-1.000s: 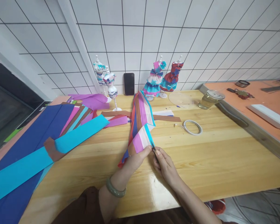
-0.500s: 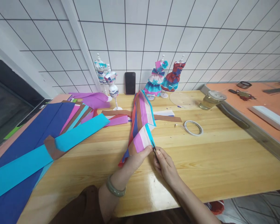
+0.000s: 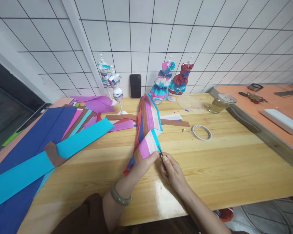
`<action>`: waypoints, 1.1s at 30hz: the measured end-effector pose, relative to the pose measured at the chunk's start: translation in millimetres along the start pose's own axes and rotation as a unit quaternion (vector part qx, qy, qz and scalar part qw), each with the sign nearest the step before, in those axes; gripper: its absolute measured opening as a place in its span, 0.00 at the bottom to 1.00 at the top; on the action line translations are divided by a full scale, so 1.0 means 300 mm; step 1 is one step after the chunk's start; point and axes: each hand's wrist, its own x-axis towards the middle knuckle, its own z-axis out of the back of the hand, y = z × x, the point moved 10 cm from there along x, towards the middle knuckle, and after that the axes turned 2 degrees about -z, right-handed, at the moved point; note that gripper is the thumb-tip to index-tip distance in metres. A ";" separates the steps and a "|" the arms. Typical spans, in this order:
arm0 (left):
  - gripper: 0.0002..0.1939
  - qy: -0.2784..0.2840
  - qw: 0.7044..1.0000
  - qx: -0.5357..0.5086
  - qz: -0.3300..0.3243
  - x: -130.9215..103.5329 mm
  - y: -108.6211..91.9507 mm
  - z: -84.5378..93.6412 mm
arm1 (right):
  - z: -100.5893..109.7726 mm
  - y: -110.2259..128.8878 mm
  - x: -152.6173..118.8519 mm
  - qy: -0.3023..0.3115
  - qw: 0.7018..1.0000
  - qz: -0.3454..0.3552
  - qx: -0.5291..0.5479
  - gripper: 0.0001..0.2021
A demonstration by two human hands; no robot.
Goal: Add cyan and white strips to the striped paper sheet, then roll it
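A long layered strip of paper (image 3: pixel 149 113) in red, blue, brown, purple, white and turquoise lies across the middle of the table. Its near end is folded up and pinched in my left hand (image 3: pixel 146 161), thumb on top. Small black scissors (image 3: pixel 161 155) are gripped in my right hand (image 3: pixel 172 169), with their blades at the turquoise edge of the strip, right beside my left thumb. Brown, white and purple strips (image 3: pixel 175 122) lie crosswise beneath the layered one.
Small dress forms (image 3: pixel 117 92) and dressed ones (image 3: pixel 161 84) stand along the wall beside a phone (image 3: pixel 135 86). Blue paper (image 3: pixel 21 139) and a turquoise strip (image 3: pixel 85 136) cover the left side. Right are a tape roll (image 3: pixel 202 139) and a cup (image 3: pixel 219 105).
The view has shifted slightly. Both hands keep their hold on the paper and the scissors, and the scissor blades look a little more closed.
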 end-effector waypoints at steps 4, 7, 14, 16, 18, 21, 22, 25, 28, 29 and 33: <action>0.14 -0.015 0.999 -0.040 -0.030 -0.001 -0.012 0.004 | 0.003 0.004 0.001 -0.006 1.000 0.008 -0.010 0.17; 0.14 -0.022 0.999 -0.045 -0.006 -0.001 0.010 -0.003 | -0.001 0.003 0.001 -0.004 1.000 0.007 -0.013 0.17; 0.13 -0.031 0.999 -0.036 0.002 -0.003 0.022 -0.007 | -0.004 0.016 -0.003 -0.006 1.000 0.013 -0.014 0.17; 0.13 -0.029 0.999 -0.032 -0.009 -0.002 0.019 -0.009 | -0.006 0.027 -0.005 -0.005 1.000 0.022 -0.021 0.16; 0.13 -0.024 0.999 -0.034 -0.017 -0.001 0.019 -0.012 | -0.008 0.035 -0.007 -0.001 0.999 0.029 -0.026 0.16; 0.13 -0.028 0.998 -0.048 -0.020 0.000 0.020 -0.010 | -0.012 0.034 -0.009 0.004 0.999 0.028 -0.028 0.16; 0.13 -0.030 0.998 -0.050 -0.020 0.000 0.020 -0.008 | -0.012 0.032 -0.010 0.005 0.999 0.027 -0.028 0.16; 0.11 -0.031 0.999 -0.033 -0.028 -0.002 0.008 0.000 | -0.012 0.028 -0.012 0.006 0.999 0.021 -0.026 0.17; 0.09 -0.015 0.999 -0.022 -0.036 -0.003 -0.006 -0.003 | -0.015 0.029 -0.016 0.010 0.999 0.021 -0.031 0.17; 0.09 -0.011 0.999 -0.030 -0.040 -0.003 -0.010 -0.004 | -0.015 0.029 -0.016 0.010 0.999 0.021 -0.034 0.17; 0.10 -0.038 0.996 -0.035 -0.072 0.000 -0.032 0.012 | -0.019 0.025 -0.016 0.012 0.999 0.018 -0.028 0.17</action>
